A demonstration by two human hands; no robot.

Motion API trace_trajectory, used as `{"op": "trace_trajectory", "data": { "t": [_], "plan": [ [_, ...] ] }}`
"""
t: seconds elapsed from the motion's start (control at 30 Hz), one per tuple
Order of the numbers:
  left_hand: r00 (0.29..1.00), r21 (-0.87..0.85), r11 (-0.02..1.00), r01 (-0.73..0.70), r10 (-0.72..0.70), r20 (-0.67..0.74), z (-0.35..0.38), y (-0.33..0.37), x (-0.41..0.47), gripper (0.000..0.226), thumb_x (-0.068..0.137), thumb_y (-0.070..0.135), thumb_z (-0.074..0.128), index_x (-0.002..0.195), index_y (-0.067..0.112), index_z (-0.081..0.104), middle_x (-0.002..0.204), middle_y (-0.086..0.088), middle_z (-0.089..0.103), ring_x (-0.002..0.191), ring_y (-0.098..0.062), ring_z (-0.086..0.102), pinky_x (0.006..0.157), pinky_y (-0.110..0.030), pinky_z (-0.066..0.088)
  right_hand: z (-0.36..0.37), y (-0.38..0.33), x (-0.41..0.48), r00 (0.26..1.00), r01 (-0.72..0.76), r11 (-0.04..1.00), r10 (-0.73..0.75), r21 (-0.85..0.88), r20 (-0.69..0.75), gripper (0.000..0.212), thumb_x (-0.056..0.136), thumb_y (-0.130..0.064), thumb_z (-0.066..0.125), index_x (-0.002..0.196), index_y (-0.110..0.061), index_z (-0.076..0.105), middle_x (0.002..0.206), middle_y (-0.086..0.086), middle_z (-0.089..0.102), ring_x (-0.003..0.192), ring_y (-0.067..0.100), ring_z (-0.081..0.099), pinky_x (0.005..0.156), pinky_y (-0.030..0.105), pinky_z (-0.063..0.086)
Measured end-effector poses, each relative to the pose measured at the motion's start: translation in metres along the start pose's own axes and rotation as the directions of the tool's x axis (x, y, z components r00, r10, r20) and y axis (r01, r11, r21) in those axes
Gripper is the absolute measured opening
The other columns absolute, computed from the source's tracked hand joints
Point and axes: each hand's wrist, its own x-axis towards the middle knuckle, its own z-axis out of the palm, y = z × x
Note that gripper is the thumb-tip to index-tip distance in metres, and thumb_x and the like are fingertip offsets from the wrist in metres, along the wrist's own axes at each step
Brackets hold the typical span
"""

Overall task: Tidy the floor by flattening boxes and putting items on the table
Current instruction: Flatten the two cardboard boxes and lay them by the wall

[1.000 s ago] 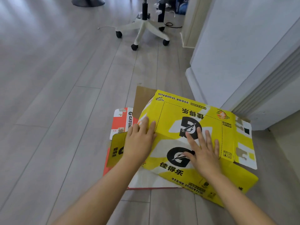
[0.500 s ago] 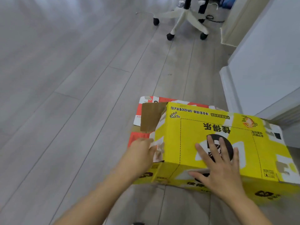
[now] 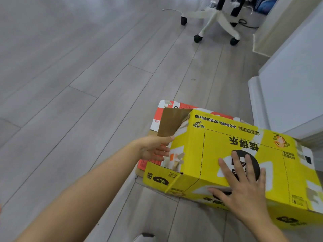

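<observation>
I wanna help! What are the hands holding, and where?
Right hand lies flat atop the yellow box. Left hand touches its open end; grip unclear.

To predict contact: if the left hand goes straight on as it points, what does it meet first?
The left hand would probably meet the torn end flap of the yellow box, just ahead of it. Whether they already touch is unclear.

The floor (image 3: 70, 84) is grey wood-look planks running away toward the far end; a flattened red box (image 3: 158, 117) lies flat on it near the white wall at the right, with a yellow box (image 3: 227, 137) on top whose near edge reaches past it over the planks. Farther off stands a white chair base (image 3: 215, 20) on black casters; a black cable (image 3: 248, 26) trails just beside it.
</observation>
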Motion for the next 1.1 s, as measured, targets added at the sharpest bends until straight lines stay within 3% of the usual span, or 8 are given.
{"op": "trace_trajectory", "data": {
  "t": [0.13,0.3,0.47,0.6,0.7,0.87,1.0,1.1],
  "plan": [
    [0.993,-0.074,0.992,-0.104,0.1,-0.057,-0.001,0.005,-0.002,0.037,0.086,0.027,0.073,0.118,0.009,0.064,0.11,-0.009,0.073,0.095,-0.024,0.071,0.077,-0.037,0.057,-0.002,-0.001,0.002,1.0,0.008,1.0,-0.008,-0.003,0.017,0.089,0.076,-0.087,0.025,0.15,-0.039,0.027,0.163,0.003,0.012,0.149,0.036,0.005,0.11,0.071,0.013],
    [0.939,0.056,0.955,-0.29,0.295,-0.175,-0.014,0.023,-0.013,0.032,0.089,0.023,0.072,0.119,0.014,0.064,0.104,-0.006,0.075,0.09,-0.022,0.074,0.066,-0.03,0.058,-0.004,0.0,0.017,0.999,-0.003,1.0,0.003,0.008,0.05,0.089,0.076,-0.089,0.02,0.152,-0.042,0.018,0.164,0.002,0.008,0.15,0.034,0.0,0.111,0.07,0.013],
    [0.905,0.119,0.923,-0.365,0.382,-0.188,-0.02,0.041,-0.013,0.027,0.095,0.019,0.064,0.122,0.017,0.062,0.106,-0.005,0.074,0.088,-0.019,0.073,0.071,-0.031,0.059,-0.005,-0.006,0.042,0.997,-0.063,0.997,0.061,0.033,0.055,0.091,0.071,-0.093,0.012,0.148,-0.051,-0.013,0.162,-0.005,-0.017,0.147,0.027,-0.023,0.115,0.065,-0.002],
    [0.903,0.143,0.92,-0.365,0.387,-0.187,-0.021,0.047,-0.011,0.029,0.096,0.021,0.063,0.125,0.019,0.06,0.109,-0.006,0.073,0.09,-0.021,0.072,0.075,-0.036,0.06,-0.005,-0.014,0.059,0.993,-0.093,0.993,0.087,0.07,0.082,0.091,0.07,-0.094,0.012,0.144,-0.052,-0.022,0.159,-0.006,-0.027,0.144,0.027,-0.03,0.114,0.064,-0.009],
    [0.902,0.024,0.907,-0.42,0.42,-0.099,-0.025,0.047,-0.015,0.035,0.093,0.017,0.059,0.128,0.019,0.06,0.122,-0.01,0.068,0.102,-0.029,0.066,0.085,-0.042,0.054,-0.004,-0.014,0.059,0.992,-0.098,0.992,0.091,0.085,0.084,0.092,0.07,-0.094,0.013,0.143,-0.052,-0.023,0.158,-0.007,-0.028,0.144,0.027,-0.03,0.114,0.063,-0.009],
    [0.892,-0.316,0.857,-0.406,0.447,0.064,-0.04,0.036,-0.019,0.058,0.077,0.017,0.042,0.132,0.016,0.062,0.126,-0.015,0.053,0.113,-0.034,0.047,0.078,-0.036,0.044,-0.005,-0.011,0.053,0.993,-0.096,0.99,0.088,0.099,0.085,0.092,0.069,-0.095,0.012,0.144,-0.053,-0.022,0.158,-0.007,-0.028,0.144,0.026,-0.03,0.115,0.063,-0.009],
    [0.858,-0.315,0.845,-0.431,0.492,0.147,-0.033,0.036,-0.032,0.048,0.089,0.025,0.05,0.137,0.024,0.057,0.111,-0.01,0.058,0.109,-0.031,0.055,0.087,-0.04,0.053,-0.012,-0.013,0.056,0.99,-0.112,0.983,0.098,0.147,0.1,0.092,0.07,-0.094,0.021,0.144,-0.055,-0.017,0.159,-0.008,-0.027,0.144,0.026,-0.031,0.114,0.063,-0.011],
    [0.829,-0.133,0.849,-0.512,0.529,0.184,-0.01,0.043,-0.044,0.048,0.094,0.032,0.054,0.142,0.034,0.05,0.114,-0.012,0.062,0.097,-0.025,0.063,0.087,-0.042,0.056,-0.014,-0.015,0.055,0.99,-0.108,0.98,0.092,0.165,0.102,0.091,0.07,-0.092,0.022,0.145,-0.055,-0.014,0.159,-0.009,-0.026,0.144,0.026,-0.031,0.114,0.063,-0.011]
  ]
}}
